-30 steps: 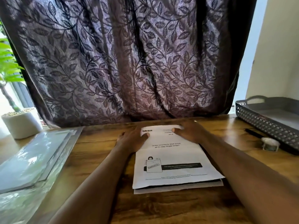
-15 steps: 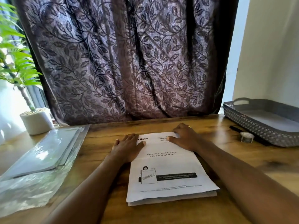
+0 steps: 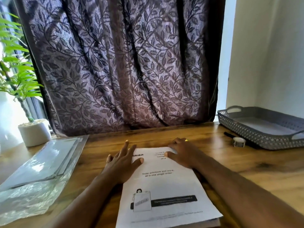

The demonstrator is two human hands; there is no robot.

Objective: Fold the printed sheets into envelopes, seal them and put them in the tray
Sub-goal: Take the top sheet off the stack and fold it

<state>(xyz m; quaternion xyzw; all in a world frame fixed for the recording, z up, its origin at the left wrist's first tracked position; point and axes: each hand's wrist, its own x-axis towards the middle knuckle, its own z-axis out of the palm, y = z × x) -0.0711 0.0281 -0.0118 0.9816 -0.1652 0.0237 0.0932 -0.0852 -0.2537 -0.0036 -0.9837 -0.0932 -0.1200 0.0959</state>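
Left to right. A green fern-like plant [image 3: 15, 71] rises from a squat, matte white cylindrical pot [image 3: 34, 134]. Beside it a stack of glossy, clear plastic envelopes [image 3: 44, 162] lies flat on the wooden surface [image 3: 263, 170], with crinkled film at its near end. A dark curtain [image 3: 125, 63], woven with a leaf pattern, hangs behind in soft folds.

At centre we see the left hand [image 3: 121, 163]. Its grip is slack, with the fingers straight and fanned. The palm lies at the left edge of the printed sheets [image 3: 164, 186] and the thumb presses the top page near the heading. The sheets form a thin, matte white rectangular stack lying flat on the surface, between the two forearms.

The right hand [image 3: 182, 153] covers the far right corner of the stack, fingers bent at the far edge and thumb on the paper. We cannot tell whether this grip pinches the corner or merely rests on it.

Farther right lie a slim black pen [image 3: 229, 134] and a small roll of tape [image 3: 238, 142], just beside a grey plastic tray [image 3: 246, 129] with lattice walls and loop handles.

Compared with half a second ago, the left fingers are spread wider and the thumb reaches farther onto the page. The stack keeps its place.
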